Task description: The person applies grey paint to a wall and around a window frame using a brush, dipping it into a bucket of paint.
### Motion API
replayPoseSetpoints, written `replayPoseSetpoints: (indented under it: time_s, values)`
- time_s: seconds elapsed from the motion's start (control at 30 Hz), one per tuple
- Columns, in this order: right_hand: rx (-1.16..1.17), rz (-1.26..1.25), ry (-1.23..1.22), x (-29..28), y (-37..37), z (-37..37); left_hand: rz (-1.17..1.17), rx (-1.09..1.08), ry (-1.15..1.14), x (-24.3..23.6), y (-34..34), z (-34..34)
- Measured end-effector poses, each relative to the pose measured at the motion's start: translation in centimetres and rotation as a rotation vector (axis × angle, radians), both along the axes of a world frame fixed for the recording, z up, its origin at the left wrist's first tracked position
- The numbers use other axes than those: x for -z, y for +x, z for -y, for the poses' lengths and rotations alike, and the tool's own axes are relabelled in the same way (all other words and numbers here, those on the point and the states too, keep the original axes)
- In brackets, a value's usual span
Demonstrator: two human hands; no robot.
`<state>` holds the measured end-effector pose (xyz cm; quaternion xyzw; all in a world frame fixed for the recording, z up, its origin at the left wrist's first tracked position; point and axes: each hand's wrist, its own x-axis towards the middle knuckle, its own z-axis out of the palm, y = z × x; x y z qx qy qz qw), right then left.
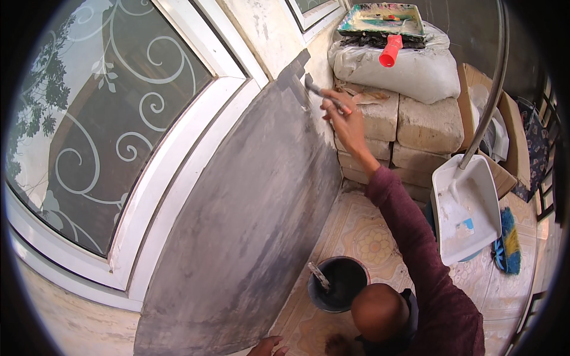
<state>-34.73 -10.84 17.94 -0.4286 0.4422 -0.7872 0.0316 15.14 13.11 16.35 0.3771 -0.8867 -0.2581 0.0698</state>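
My right hand [344, 118] is closed around the handle of a paintbrush [325, 95]. The brush's dark bristles touch the wall at the upper end of a grey-coated patch [237, 196], beside bare cream wall. Low at the bottom edge, my left hand [268, 346] is partly cut off; its visible fingers are apart and hold nothing I can see, close to the foot of the wall. A black bucket [337, 307] of dark grey liquid stands on the floor, with a smeared stick-like handle [319, 276] leaning in it.
A white-framed window [196, 172] borders the coated wall. Stacked blocks [428, 124] carry a plastic-wrapped bag [398, 65] and a paint tray [380, 21] with a red-handled roller [390, 50]. A long-handled dustpan [466, 207], a brush head [509, 240] and a cardboard box [513, 136] stand right.
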Motion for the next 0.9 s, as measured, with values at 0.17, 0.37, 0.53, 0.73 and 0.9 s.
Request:
replayPoseSetpoints:
  time_s: [0.17, 0.37, 0.53, 0.73, 0.9]
  values:
    - [-0.395, 0.241, -0.144, 0.1, 2.0, -2.4, -0.072, -0.183, 0.113, 2.3, 2.5, -0.2]
    - [-0.281, 0.385, -0.244, -0.2, -8.5, 4.3, 0.046, -0.375, 0.358, 1.4, 0.8, -0.3]
    - [-0.007, 0.32, -0.25, -1.9, -9.0, 5.5, -0.014, -0.392, 0.438, 2.3, 1.7, 0.1]
    - [-0.13, -0.006, -0.181, -1.3, -0.6, 1.6, -0.044, -0.543, 0.625, 2.5, 2.3, 0.7]
    - [-0.291, 0.244, -0.222, -2.1, -5.3, 1.4, -0.086, -0.501, 0.601, 3.6, 2.4, 0.8]
